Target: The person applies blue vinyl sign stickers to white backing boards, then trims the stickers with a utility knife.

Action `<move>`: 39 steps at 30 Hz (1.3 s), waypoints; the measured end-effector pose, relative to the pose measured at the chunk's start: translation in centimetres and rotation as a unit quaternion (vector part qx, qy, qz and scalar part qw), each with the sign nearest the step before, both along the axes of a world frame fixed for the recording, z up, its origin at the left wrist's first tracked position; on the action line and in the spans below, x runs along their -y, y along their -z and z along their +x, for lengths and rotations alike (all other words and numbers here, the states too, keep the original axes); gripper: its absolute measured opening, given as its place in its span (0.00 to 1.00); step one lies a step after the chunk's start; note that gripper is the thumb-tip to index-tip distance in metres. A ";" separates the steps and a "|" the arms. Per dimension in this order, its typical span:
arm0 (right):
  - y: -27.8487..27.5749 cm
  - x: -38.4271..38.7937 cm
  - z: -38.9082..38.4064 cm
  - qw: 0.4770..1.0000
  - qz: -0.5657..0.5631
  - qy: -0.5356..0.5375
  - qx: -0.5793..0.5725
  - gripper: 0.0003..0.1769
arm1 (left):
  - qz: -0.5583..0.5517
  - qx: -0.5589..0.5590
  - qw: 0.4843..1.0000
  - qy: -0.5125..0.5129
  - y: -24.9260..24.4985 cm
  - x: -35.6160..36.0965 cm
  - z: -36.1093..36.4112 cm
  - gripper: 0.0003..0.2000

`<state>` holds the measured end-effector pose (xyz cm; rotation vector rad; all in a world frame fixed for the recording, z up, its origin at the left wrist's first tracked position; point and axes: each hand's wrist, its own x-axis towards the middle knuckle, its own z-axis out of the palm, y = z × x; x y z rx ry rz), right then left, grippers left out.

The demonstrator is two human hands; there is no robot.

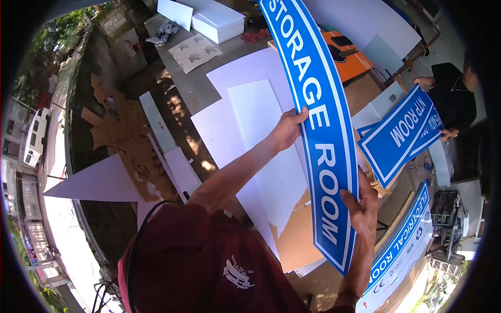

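A long blue sign (313,112) with white "STORAGE ROOM" lettering and a pointed end is held up in front of me, looking curved through the lens. My left hand (287,130) is closed on its left edge, thumb on the face. Lower down, my right hand (362,206) grips the opposite edge near "ROOM", its thumb over the front. Behind the sign lie large white sheets (253,125), partly covered by my left forearm. At the right, another person (454,94) holds a blue "NTP ROOM" sign (399,138) overlapping another blue sign.
An "ELECTRICAL ROOM" sign (404,235) lies at the lower right. A stack of white boards (219,26) sits at the top, near a patterned sheet (195,52). An orange guitar (344,57) is behind my sign. Cut-out brown board (122,135) and white strips are at the left.
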<state>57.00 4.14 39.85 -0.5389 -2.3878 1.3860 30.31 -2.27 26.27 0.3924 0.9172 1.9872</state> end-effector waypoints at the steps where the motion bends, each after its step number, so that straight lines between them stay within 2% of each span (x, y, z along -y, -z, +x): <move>1: 0.1 0.0 -1.8 1.000 0.008 -0.017 0.016 0.37 | 0.001 0.005 1.000 -0.005 0.7 0.0 -1.5 0.40; 2: 0.5 0.2 -3.7 0.995 0.096 -0.031 0.020 0.37 | -0.004 0.009 1.000 -0.021 1.6 -0.1 -3.4 0.33; 3: 0.8 0.7 -5.8 0.982 0.185 -0.042 0.023 0.38 | 0.001 0.022 1.000 -0.014 1.9 -0.1 -5.3 0.33; 4: 0.4 1.3 -8.0 0.979 0.192 -0.043 0.053 0.37 | 0.006 0.036 0.999 -0.007 2.2 0.0 -7.5 0.32; 7: 1.7 1.2 -14.3 0.985 0.163 -0.054 0.032 0.36 | 0.005 0.065 0.998 -0.011 3.7 0.7 -13.4 0.30; 8: 1.4 1.6 -16.5 0.984 0.159 -0.050 0.056 0.35 | 0.000 0.063 0.998 -0.015 4.7 0.8 -15.5 0.29; 10: 1.9 0.3 -20.9 0.994 0.040 -0.076 0.068 0.35 | -0.017 0.042 0.998 -0.045 5.3 1.6 -19.5 0.30; 11: 2.4 -0.7 -22.8 0.993 -0.022 -0.085 0.076 0.35 | -0.009 0.072 0.995 -0.061 5.3 2.6 -21.3 0.29; 12: 4.2 -2.2 -25.0 0.992 -0.070 -0.108 0.017 0.34 | -0.001 0.098 0.993 -0.071 4.4 3.7 -23.3 0.28; 13: 4.6 -2.4 -27.1 0.983 -0.164 -0.079 0.007 0.35 | 0.008 0.123 0.989 -0.078 3.9 4.6 -25.1 0.27; 15: 6.7 -4.3 -31.0 0.976 -0.206 -0.063 0.019 0.41 | 0.034 0.148 0.978 -0.140 5.1 5.0 -29.5 0.17; 18: 7.7 -5.1 -37.9 0.955 -0.290 -0.045 0.036 0.47 | 0.015 0.179 0.962 -0.205 4.4 6.1 -35.4 0.11; 21: 8.8 -5.9 -44.4 0.963 -0.259 -0.001 0.071 0.46 | 0.032 0.168 0.952 -0.254 6.9 5.1 -41.2 0.11; 22: 8.5 -5.9 -46.3 0.978 -0.184 0.003 0.099 0.42 | -0.002 0.174 0.947 -0.270 6.7 5.1 -43.2 0.12; 23: 9.1 -6.6 -47.6 0.977 -0.160 -0.012 0.138 0.42 | 0.022 0.160 0.950 -0.265 8.3 4.9 -46.0 0.14; 26: 12.7 -9.8 -49.0 0.960 -0.091 -0.044 0.261 0.42 | -0.024 0.131 0.941 -0.311 8.3 4.4 -52.5 0.12; 28: 14.3 -8.8 -48.4 0.963 -0.100 -0.023 0.250 0.39 | -0.050 0.128 0.932 -0.336 8.0 3.9 -56.7 0.08; 29: 15.1 -8.2 -48.1 0.964 -0.105 -0.011 0.243 0.37 | -0.057 0.118 0.935 -0.330 8.0 3.7 -58.5 0.11; 31: 18.0 -7.8 -48.6 0.977 -0.147 0.043 0.149 0.32 | -0.073 0.096 0.941 -0.316 7.9 3.3 -61.1 0.19; 32: 19.4 -8.9 -49.3 0.980 -0.114 0.037 0.157 0.31 | -0.078 0.094 0.941 -0.316 7.7 2.9 -61.8 0.22; 37: 19.3 -10.4 -54.8 0.992 -0.020 0.060 0.106 0.24 | -0.095 0.118 0.938 -0.310 8.7 1.4 -66.7 0.25; 39: 18.3 -11.2 -56.9 0.988 -0.063 0.076 0.117 0.22 | -0.153 0.098 0.938 -0.296 8.9 1.4 -68.0 0.26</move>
